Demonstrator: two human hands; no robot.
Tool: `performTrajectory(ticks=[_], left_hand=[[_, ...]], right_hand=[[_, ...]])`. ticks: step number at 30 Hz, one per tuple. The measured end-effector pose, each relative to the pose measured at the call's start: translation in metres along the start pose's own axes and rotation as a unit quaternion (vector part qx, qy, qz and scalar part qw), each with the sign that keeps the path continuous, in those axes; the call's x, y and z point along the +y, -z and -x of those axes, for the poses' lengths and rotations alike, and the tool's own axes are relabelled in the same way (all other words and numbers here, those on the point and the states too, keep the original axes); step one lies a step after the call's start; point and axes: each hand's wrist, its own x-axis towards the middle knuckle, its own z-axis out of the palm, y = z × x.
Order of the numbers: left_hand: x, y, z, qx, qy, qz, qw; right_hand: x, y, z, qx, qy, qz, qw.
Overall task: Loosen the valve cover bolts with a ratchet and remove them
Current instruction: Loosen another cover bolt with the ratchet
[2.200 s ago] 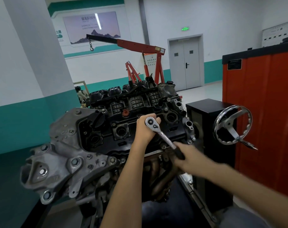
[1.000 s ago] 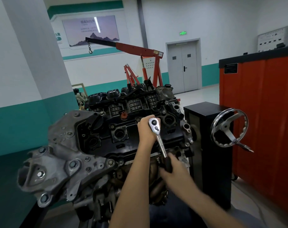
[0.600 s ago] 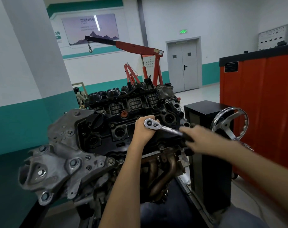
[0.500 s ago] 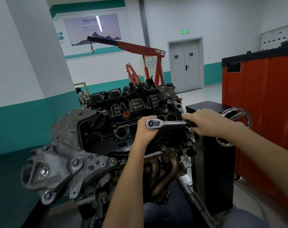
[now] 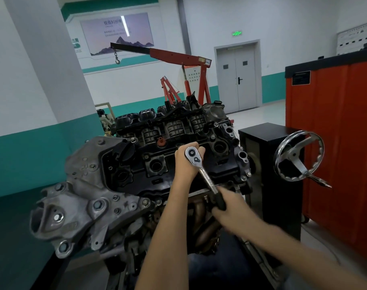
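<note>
An engine sits on a stand before me, its black valve cover (image 5: 157, 164) facing up and toward me. A chrome ratchet (image 5: 201, 170) stands on the cover's middle right, its head up and its handle slanting down to the right. My left hand (image 5: 186, 162) grips round the ratchet's head from the left, hiding the socket and the bolt beneath. My right hand (image 5: 228, 206) grips the black handle end and is blurred. Small bolt heads (image 5: 146, 156) show along the cover's edges.
A chrome handwheel (image 5: 297, 155) juts from the black stand box (image 5: 266, 164) on the right. An orange cabinet (image 5: 335, 132) stands behind it. A red engine crane (image 5: 178, 57) is behind the engine. The grey bracket casting (image 5: 84, 197) fills the lower left.
My right hand swung the ratchet handle from pointing right and level back down toward me. The left hand stayed on the ratchet's head.
</note>
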Motion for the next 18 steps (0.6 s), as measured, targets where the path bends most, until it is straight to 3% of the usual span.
performTrajectory(ticks=[3,6,8,11,14,16,18], left_hand=[[-0.003,0.007,-0.003,-0.044,-0.008,-0.01,0.999],[-0.004,0.008,-0.003,-0.055,-0.04,-0.016,0.998],[-0.004,0.006,0.0,-0.041,-0.037,0.002,0.999],[-0.005,0.001,0.0,0.021,0.016,0.069,0.997],[-0.003,-0.006,-0.002,0.062,0.037,0.071,0.995],[0.0,-0.01,-0.001,0.066,0.015,0.049,0.996],[0.002,-0.01,0.001,0.061,-0.001,0.034,0.998]], right_hand=[[0.002,0.075,-0.027,-0.082,0.071,0.18,0.978],[-0.02,0.133,-0.069,-0.081,0.15,0.443,0.88],[-0.031,0.138,-0.079,-0.054,0.18,0.493,0.85],[-0.015,0.102,-0.053,-0.002,0.124,0.419,0.899],[0.001,0.034,-0.007,0.024,0.024,0.157,0.987],[-0.005,-0.011,0.007,0.032,-0.015,-0.037,0.999],[-0.012,-0.04,0.01,0.036,-0.031,-0.121,0.992]])
